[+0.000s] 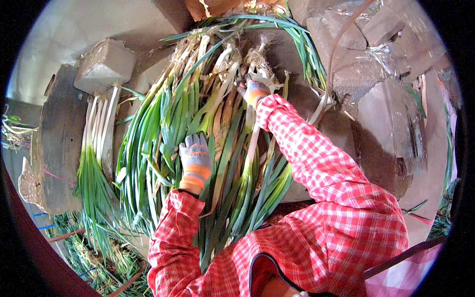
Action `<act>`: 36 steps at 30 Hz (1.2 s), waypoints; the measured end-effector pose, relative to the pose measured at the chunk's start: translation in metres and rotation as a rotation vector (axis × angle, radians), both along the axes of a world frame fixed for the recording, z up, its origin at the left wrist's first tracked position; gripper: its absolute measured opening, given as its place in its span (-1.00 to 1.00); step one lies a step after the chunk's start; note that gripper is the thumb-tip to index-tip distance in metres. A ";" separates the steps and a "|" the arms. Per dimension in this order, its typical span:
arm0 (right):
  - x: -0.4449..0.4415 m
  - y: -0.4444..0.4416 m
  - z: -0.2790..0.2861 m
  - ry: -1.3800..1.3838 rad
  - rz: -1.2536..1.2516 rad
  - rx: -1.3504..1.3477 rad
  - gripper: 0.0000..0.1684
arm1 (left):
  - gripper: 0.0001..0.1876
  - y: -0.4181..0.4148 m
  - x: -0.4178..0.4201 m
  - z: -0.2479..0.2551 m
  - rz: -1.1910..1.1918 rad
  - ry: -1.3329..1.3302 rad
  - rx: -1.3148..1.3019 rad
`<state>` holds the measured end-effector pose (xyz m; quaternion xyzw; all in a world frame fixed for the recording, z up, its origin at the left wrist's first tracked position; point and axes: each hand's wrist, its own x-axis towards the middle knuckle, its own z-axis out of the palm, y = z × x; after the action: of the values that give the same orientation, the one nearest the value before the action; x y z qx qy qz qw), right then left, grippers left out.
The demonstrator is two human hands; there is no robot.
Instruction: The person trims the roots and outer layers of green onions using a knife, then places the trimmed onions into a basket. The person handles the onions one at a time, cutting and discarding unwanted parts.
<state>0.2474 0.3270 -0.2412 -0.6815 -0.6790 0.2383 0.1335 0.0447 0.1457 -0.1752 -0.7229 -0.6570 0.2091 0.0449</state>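
A large heap of long green onions lies before me, with roots and pale stems at the far end and green leaves towards my body. My left hand, in a grey and orange work glove, rests with its fingers against the leaves in the middle of the heap. My right hand, gloved alike, is at the white stems near the roots on the heap's right side; its fingers are bent, and whether they grip a stem is hidden. Left of the heap lies a smaller, neater bundle of green onions with clean white stems.
A pale block and a weathered wooden board stand at the left. Loose green leaves curve around the far right of the heap. A brown hose or cord runs down there, beside several stone-like blocks. More greens lie at the lower left.
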 end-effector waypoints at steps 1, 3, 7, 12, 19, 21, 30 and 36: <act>0.004 0.003 0.000 0.094 -0.009 -0.055 -0.26 | -0.54 0.007 0.002 -0.003 0.037 -0.003 -0.016; 0.011 -0.011 0.003 0.046 0.121 -0.118 -0.28 | -0.56 0.023 0.005 -0.008 0.032 -0.020 0.028; 0.029 -0.090 0.017 0.038 0.152 -0.007 -0.26 | -0.59 0.047 0.002 -0.014 0.164 -0.172 -0.065; 0.058 -0.189 0.043 0.099 0.278 0.018 -0.20 | -0.31 0.046 -0.007 -0.011 0.222 -0.582 -0.074; 0.092 -0.257 0.031 0.049 0.298 0.006 -0.16 | -0.33 0.007 -0.014 -0.024 0.197 -1.632 -0.650; 0.118 -0.264 0.019 -0.020 0.198 -0.016 -0.14 | -0.28 0.003 -0.013 -0.033 0.506 -1.361 -0.877; 0.231 -0.258 -0.015 -0.552 -0.271 0.138 -0.22 | -0.67 0.007 0.093 -0.044 0.060 -0.469 -0.134; 0.117 -0.201 -0.006 0.451 -0.122 0.091 -0.57 | -0.58 0.044 0.040 -0.037 0.486 -1.465 -0.350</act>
<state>0.3640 0.1256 -0.2470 -0.6441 -0.5996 0.3451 0.3265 0.0848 0.1892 -0.2119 -0.5092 -0.6163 -0.2157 -0.5607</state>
